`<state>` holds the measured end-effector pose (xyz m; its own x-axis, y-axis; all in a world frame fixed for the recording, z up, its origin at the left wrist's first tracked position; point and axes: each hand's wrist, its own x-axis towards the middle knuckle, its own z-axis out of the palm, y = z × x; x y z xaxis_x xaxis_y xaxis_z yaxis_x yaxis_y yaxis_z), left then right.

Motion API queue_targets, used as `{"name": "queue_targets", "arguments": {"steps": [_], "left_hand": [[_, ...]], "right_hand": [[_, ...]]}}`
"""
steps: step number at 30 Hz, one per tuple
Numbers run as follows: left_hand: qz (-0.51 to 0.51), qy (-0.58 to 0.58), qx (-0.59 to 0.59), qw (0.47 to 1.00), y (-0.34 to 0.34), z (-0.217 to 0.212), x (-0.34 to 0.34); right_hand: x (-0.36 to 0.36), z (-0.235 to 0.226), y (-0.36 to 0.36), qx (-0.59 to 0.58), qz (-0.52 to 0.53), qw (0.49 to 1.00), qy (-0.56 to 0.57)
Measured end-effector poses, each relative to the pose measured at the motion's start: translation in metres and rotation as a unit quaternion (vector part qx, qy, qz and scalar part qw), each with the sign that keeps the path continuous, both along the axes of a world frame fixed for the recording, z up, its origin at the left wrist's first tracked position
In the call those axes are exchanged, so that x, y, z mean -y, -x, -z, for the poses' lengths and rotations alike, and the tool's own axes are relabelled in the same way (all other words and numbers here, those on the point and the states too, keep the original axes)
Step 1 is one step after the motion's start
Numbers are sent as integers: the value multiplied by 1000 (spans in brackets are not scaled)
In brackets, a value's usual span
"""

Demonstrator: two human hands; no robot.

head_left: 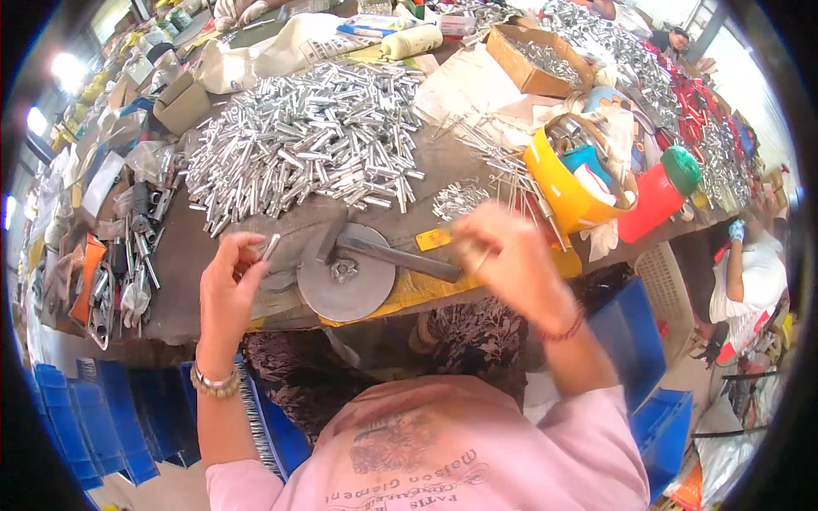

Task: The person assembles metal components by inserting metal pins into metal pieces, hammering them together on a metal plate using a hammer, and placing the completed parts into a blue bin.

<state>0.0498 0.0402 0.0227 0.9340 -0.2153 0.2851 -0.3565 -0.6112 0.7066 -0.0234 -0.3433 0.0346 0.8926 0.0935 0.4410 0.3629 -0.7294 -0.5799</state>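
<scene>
My left hand [228,277] pinches a short silver metal tube [271,247] between thumb and fingertips, just left of a round grey metal disc [328,298]. Across that disc lies a hammer [396,257], its head at the left and its dark handle pointing right. My right hand [515,264] hovers beyond the handle's end, smeared by motion. Its fingers are closed on something thin that I cannot make out. Beyond the disc rises a big heap of silver tubes [307,140]. Near my right hand are a yellow tag [433,238] and a small pile of short metal pieces [460,199].
Long thin rods [503,166] lie beside a yellow container [550,183] and a red bottle-like container [645,217]. A cardboard box [518,64] of small parts stands farther back. Tools [136,221] crowd the left edge; blue bins [626,332] stand below. Another person [758,272] is at the right.
</scene>
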Motion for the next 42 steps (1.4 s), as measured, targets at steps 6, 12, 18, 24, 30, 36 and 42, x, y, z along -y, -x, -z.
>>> {"name": "queue_targets", "arguments": {"steps": [6, 12, 18, 24, 30, 36, 42], "left_hand": [[72, -18, -76, 994, 35, -18, 15], [122, -39, -78, 989, 44, -22, 23], [176, -71, -25, 981, 41, -15, 24], [189, -93, -1, 978, 32, -12, 47], [100, -143, 0, 985, 51, -17, 39], [111, -177, 87, 974, 48, -8, 45], [132, -205, 111, 963, 47, -20, 53]], "right_hand": [[78, -2, -35, -5, 35, 955, 293], [85, -8, -51, 7, -49, 929, 368], [93, -6, -61, 43, -127, 914, 382], [119, -1, -62, 31, -141, 894, 425], [86, 15, -88, 42, -155, 887, 434], [97, 17, -75, 47, -115, 899, 419], [96, 22, -88, 101, -141, 899, 401]]}}
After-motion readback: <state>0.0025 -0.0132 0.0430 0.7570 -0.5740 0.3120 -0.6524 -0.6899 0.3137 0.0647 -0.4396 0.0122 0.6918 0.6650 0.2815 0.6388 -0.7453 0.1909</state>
